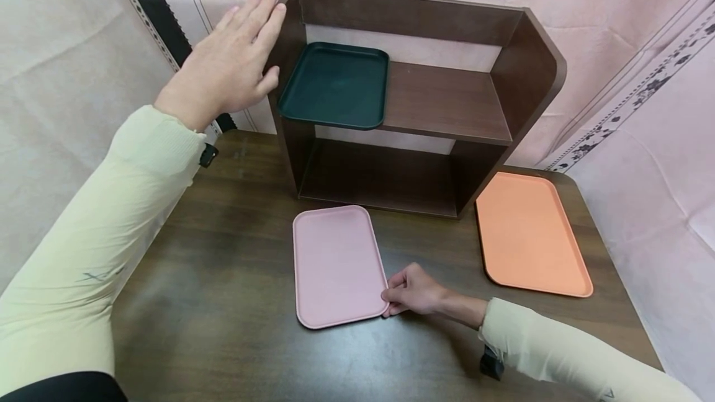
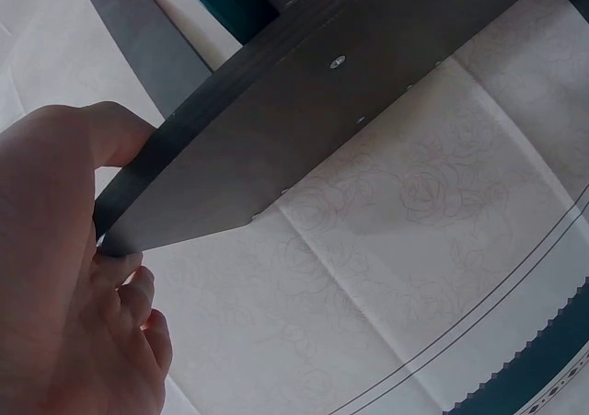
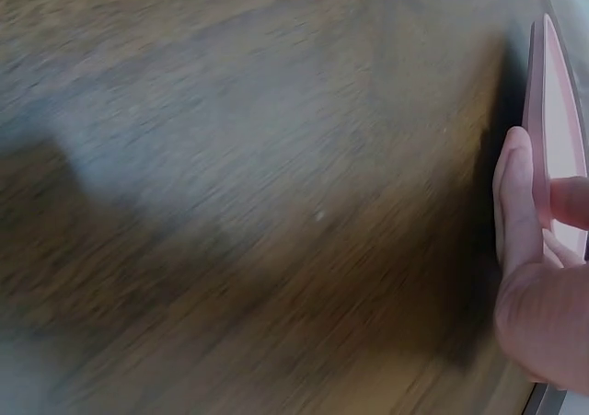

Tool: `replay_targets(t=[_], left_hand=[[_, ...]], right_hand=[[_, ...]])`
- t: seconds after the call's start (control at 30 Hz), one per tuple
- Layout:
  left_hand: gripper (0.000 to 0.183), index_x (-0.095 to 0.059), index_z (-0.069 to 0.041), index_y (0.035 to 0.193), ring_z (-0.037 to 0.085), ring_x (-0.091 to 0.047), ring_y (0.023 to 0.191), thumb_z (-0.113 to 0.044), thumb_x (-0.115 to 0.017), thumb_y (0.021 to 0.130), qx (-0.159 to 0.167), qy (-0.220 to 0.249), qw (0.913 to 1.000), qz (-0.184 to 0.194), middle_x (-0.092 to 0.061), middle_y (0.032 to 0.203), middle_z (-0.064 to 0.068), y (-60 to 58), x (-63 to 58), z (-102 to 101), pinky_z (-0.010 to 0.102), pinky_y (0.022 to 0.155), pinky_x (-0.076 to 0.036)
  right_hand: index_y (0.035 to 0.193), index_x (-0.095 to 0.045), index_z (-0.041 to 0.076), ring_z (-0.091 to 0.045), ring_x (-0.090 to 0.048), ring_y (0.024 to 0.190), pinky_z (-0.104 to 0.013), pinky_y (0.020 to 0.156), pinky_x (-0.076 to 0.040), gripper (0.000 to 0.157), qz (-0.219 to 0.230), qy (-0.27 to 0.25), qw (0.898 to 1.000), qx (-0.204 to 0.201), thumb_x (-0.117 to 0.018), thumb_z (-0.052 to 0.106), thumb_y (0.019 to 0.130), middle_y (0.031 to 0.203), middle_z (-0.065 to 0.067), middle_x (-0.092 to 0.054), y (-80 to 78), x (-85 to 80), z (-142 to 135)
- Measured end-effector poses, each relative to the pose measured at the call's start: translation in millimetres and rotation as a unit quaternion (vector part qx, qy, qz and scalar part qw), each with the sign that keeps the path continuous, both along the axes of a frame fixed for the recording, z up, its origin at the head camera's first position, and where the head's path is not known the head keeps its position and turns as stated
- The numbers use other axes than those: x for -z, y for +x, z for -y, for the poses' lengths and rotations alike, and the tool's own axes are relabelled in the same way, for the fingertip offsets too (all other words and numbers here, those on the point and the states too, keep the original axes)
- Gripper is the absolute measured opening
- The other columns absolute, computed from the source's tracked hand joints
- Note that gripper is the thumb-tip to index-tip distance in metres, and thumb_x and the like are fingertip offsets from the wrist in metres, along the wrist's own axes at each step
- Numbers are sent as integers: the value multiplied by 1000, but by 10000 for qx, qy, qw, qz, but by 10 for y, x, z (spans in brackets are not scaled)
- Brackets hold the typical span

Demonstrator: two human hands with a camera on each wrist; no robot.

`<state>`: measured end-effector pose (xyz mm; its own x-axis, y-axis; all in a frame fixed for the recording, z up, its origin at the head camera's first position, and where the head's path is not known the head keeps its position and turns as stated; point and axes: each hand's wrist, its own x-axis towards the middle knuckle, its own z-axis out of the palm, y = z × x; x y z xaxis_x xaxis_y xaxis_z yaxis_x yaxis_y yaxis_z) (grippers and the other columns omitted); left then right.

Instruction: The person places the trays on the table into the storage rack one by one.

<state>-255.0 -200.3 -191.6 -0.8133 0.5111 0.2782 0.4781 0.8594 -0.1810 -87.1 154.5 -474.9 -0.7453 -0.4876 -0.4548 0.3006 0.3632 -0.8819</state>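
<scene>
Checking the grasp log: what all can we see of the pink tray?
The pink tray is a shallow, plain, rounded-corner rectangle with a low raised rim, probably plastic. It sits face up, roughly level, long sides running away from the person, over the wooden table in front of the brown shelf. The right hand pinches its right edge close to the near corner. Nothing lies on it. Whether that edge is slightly lifted is unclear.

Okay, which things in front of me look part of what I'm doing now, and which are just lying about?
In use, it seems:
pink tray, held near one corner
shelf, touched at one side

Apparently just lying about:
orange tray, on the table, untouched
dark green tray, on the shelf's upper level, untouched
</scene>
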Motion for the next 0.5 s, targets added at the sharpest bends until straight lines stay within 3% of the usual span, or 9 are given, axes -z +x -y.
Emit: replay_targets(t=[0.5], left_hand=[[76,1,1,168,37,1,167,-28,-37,109,-22,17,10000,41,8,178,18,41,-26,17,54,136,-4]], right_hand=[[100,-74,-13,-12,-78,74,-25,71,-66,18,-32,-140,9988,-475,-66,3,100,88,-21,-80,49,-145,-488]])
